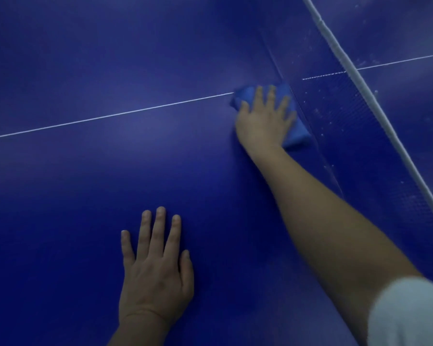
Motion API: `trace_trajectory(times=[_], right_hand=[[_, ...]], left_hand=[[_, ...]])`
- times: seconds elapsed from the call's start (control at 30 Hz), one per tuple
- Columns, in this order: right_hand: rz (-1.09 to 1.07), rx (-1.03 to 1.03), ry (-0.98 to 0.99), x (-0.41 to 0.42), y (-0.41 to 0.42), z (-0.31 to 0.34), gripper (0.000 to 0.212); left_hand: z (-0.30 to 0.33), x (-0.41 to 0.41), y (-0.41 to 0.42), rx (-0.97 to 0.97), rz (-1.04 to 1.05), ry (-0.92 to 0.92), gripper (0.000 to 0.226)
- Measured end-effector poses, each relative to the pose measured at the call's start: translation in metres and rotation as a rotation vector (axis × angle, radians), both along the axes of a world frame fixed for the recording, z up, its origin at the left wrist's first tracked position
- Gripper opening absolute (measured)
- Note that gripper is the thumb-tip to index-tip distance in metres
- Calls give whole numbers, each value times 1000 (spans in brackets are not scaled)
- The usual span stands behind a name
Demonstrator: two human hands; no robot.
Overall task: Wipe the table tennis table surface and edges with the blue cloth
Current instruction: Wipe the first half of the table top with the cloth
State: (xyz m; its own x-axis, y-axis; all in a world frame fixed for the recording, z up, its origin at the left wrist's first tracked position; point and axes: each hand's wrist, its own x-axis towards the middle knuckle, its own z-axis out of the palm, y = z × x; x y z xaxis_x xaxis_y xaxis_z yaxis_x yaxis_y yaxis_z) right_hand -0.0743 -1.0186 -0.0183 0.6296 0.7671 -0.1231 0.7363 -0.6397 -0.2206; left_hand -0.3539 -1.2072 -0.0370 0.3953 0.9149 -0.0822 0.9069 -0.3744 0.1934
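Item: table tennis table, dark blue top filling nearly the whole view, a thin white centre line running across it from the left edge toward the middle. Item: blue cloth, folded into a pad, lying flat on the table just beside the foot of the net, covering the end of the white line. Item: right hand, fingers spread wide and straight, pressing down on the cloth from above; cloth edges are showing past the fingertips and along the outer side of the palm. The bare forearm is reaching in from the lower right, with a white sleeve showing at the corner. Item: left hand, lying flat on the bare tabletop well apart from the cloth, fingers straight and slightly fanned, holding nothing. Item: net, dark blue mesh with a white top band, crossing the right side diagonally; pale specks are showing on the mesh and on the far half of the table behind it.
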Motion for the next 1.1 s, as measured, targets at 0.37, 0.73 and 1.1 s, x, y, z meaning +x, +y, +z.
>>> trace_trajectory(times=[0.37,0.73,1.1], right_hand=[[305,-28,42,-106,11,-2,60],[-82,-37,8,-28,-156,4,61],[315,-38,-8,-136,-83,1,59]], left_hand=[[1,-2,2,-19,4,12,66],[2,0,1,-45,19,0,66],[7,3,4,-82,32,-31,68]])
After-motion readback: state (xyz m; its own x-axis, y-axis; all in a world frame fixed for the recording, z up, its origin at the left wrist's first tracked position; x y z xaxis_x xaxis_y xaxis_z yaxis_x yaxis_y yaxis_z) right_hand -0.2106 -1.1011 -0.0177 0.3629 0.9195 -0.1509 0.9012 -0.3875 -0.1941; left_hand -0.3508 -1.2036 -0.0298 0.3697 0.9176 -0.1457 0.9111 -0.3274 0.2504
